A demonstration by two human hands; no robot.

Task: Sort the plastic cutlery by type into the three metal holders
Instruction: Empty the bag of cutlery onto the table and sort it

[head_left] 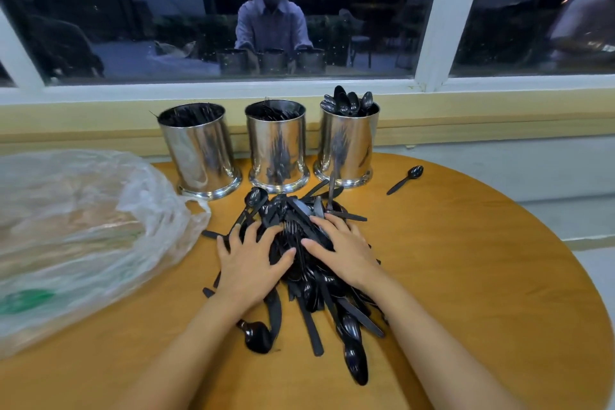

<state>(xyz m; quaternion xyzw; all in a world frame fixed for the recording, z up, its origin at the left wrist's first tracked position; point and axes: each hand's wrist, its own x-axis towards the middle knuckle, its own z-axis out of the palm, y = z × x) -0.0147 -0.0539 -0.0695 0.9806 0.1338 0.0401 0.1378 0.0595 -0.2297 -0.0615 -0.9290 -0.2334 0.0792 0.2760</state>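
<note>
Where a dark window runs along the wall, a round wooden table sits pushed up under its sill. A big crumpled clear plastic bag with a green print covers the table's left side. At the middle lies the heap of black plastic cutlery, spoons, knives and forks tangled together and spilling toward the near edge. Behind the heap, three shiny metal holders stand upright in a row near the wall, just apart from one another. The left holder has dark cutlery whose type cannot be told. The middle holder shows fork tines just above its rim. The right holder is packed with spoons, bowls up and standing clear of its rim. The left hand lies palm down on the left of the heap, fingers spread wide and holding nothing. The right hand rests the same way on the heap's right side, fingers splayed over the pieces and gripping none. A single spoon lies alone on the table to the right of the right holder, apart from the heap.
</note>
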